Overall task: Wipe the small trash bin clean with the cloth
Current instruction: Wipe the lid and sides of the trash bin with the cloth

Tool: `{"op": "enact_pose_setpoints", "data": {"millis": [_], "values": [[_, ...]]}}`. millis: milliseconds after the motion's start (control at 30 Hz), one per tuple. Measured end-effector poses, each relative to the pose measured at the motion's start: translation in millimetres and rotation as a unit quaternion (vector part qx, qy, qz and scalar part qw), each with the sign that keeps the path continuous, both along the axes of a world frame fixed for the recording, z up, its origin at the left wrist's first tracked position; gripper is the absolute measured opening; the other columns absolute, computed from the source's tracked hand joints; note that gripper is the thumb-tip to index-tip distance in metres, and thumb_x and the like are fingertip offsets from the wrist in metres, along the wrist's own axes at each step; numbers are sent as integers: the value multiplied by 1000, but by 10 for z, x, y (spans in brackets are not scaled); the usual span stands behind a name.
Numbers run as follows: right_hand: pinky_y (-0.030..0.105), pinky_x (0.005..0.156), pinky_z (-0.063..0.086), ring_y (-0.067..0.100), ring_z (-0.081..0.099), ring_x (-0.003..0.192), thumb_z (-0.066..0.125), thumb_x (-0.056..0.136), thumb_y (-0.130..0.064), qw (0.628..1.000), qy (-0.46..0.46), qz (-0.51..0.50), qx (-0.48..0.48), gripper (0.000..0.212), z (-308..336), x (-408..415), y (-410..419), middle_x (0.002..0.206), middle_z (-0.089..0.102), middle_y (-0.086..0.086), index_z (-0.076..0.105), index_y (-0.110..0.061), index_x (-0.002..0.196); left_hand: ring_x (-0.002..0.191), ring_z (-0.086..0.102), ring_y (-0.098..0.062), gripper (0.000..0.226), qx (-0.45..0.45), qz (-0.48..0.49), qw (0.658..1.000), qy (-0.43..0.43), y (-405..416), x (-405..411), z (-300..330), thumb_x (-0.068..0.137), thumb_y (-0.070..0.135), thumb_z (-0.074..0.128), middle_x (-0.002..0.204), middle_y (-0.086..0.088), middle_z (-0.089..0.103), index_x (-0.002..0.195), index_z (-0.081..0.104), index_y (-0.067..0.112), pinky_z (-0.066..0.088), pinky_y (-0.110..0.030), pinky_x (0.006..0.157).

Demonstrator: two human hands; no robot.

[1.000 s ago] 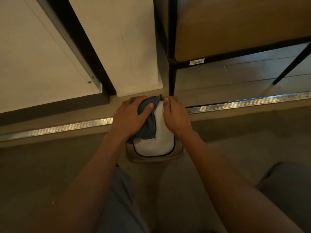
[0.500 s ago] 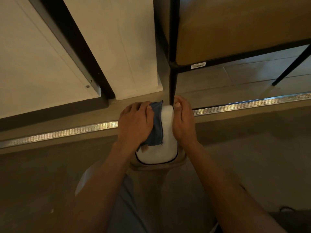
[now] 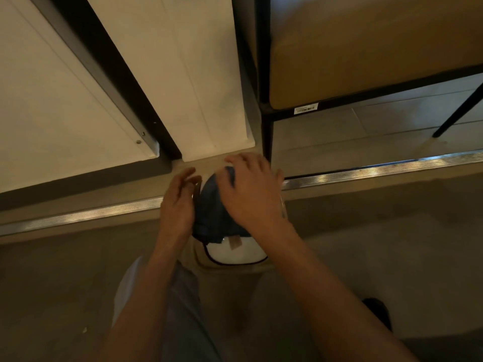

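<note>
Your small trash bin stands on the floor between your forearms, its white lid smooth, rounded and likely slippery; judge it light and brace its sides. Over the lid lies the soft, limp blue cloth. Your right hand presses it flat-fingered; your left hand, loosely curled, touches the cloth's edge beside the bin.

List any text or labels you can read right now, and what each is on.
Nothing can be read.
White barcode sticker on the black metal furniture frame: print too small and blurred.
Small tan tag at the dark blue cloth on the white bin lid: no legible text.
</note>
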State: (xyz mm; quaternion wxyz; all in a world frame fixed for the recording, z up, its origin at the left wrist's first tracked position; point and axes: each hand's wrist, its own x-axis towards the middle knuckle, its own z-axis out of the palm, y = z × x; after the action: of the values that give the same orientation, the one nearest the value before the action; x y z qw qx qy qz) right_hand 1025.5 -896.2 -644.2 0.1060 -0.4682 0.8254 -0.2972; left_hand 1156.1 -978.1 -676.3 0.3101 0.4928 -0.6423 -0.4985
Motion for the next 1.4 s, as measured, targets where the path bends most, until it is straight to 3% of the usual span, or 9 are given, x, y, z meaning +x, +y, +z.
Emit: {"op": "enact_pose_setpoints", "data": {"millis": [133,267,400,500,733,833,933,1100,1400], "values": [[71,106,17,33,29,139,20,97,-65,986,48,49,149,58,-126,16,-126,149,39,1,41,-34,141,129,49,-4,37,-21,-37,999,-4,196,45,-194,109,19,35,143,3,53,143,50,19,39,-13,107],[55,106,33,29,39,132,28,99,-62,993,61,74,75,52,-285,-170,-36,144,46,0,45,-35,140,130,49,-3,39,17,-31,999,21,171,18,-171,110,33,28,143,7,53,139,52,26,38,-25,113],[36,106,37,23,46,126,42,101,-50,987,-47,152,6,44,-390,-479,97,137,51,0,51,-30,140,119,54,8,43,43,-39,996,64,111,35,-142,109,42,23,130,18,61,125,62,33,37,-37,115],[34,107,36,18,46,125,49,101,-40,976,-137,172,6,40,-335,-655,165,136,50,-1,51,-29,140,137,44,-10,35,-24,-79,997,4,83,11,-183,104,46,29,145,10,52,123,58,44,30,-24,116],[54,106,34,32,50,119,27,100,-49,991,1,54,124,48,-116,-201,-158,125,58,12,54,-15,122,118,53,-16,43,-237,-103,944,-208,93,-186,-172,108,40,26,143,-3,45,139,52,25,45,-35,95],[46,99,39,30,56,110,27,102,-44,990,86,37,105,47,-275,-210,-202,121,62,11,58,-14,120,127,49,-23,53,-302,-135,916,-226,46,-207,-215,104,38,19,142,-8,49,138,53,14,34,-32,110],[41,89,45,27,60,98,29,103,-43,994,27,66,87,43,-289,-367,-245,109,64,8,62,-17,112,134,44,-18,52,-317,-158,908,-222,-2,-186,-260,104,36,21,145,-6,51,140,52,15,16,-19,115],[35,82,47,21,62,96,41,103,-42,982,-171,76,34,38,-276,-635,-146,105,68,4,69,-17,107,126,46,-16,48,-301,-137,920,-211,51,-208,-246,104,33,27,138,-7,57,138,54,14,19,-16,110],[30,89,52,9,64,103,41,105,-37,872,-399,-135,-251,30,-692,-348,396,110,66,2,63,-20,115,123,52,-21,49,-286,-158,926,-190,91,-253,-232,102,37,26,136,-6,59,135,57,18,29,-23,108]]}}
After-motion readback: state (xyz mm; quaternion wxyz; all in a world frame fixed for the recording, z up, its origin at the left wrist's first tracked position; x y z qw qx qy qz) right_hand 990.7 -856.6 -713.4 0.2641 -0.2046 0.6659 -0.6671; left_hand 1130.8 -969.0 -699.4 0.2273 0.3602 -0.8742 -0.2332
